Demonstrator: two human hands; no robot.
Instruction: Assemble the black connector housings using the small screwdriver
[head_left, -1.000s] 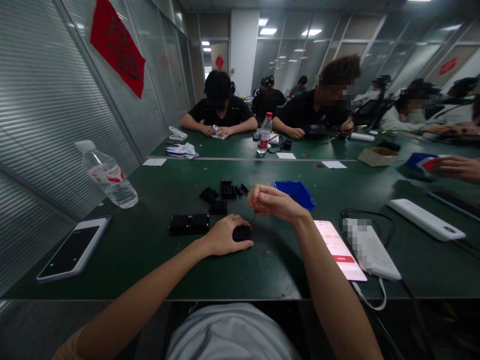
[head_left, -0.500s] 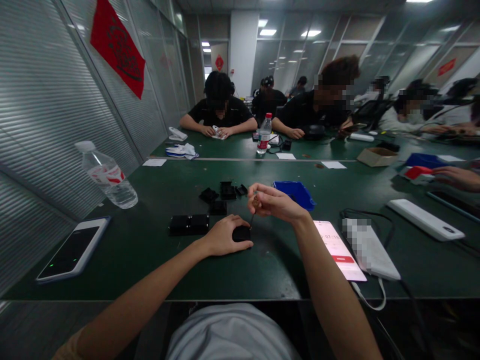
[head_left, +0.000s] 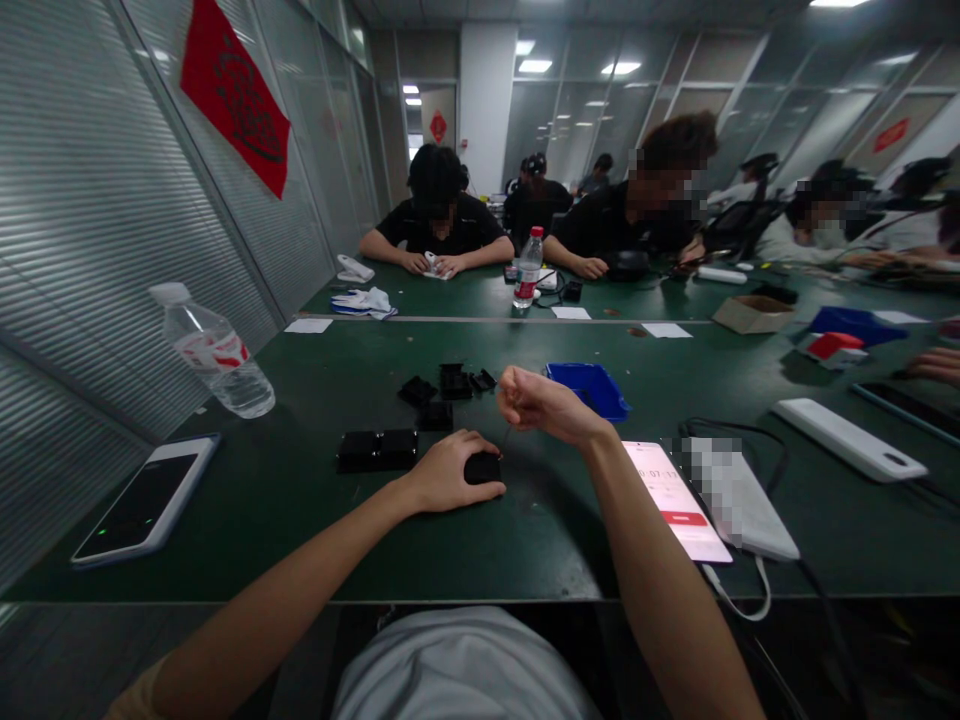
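Observation:
My left hand (head_left: 448,472) is closed round a small black plastic case (head_left: 482,468) and holds it down on the green table. Just to the right and above it, my right hand (head_left: 540,400) is curled round a small screwdriver (head_left: 508,434). Its handle is mostly hidden by the fingers, and its thin shaft points down near the case's right edge; whether the tip touches is too faint to tell. Left of my left hand lie two joined black cases (head_left: 377,450). Several open black plastic parts (head_left: 454,381) are scattered beyond it.
A blue tray (head_left: 589,390) sits behind my right hand. Phones (head_left: 146,500) and a lit phone (head_left: 675,500) flank my arms, with a white power bank (head_left: 742,497) and cables at right. A water bottle (head_left: 217,355) stands left. Other people sit across the table.
My right hand has turned at the wrist, its fingers curling further round the screwdriver. My left hand and the case stay put. At far right, another person's hand has drawn back from a red-and-white object.

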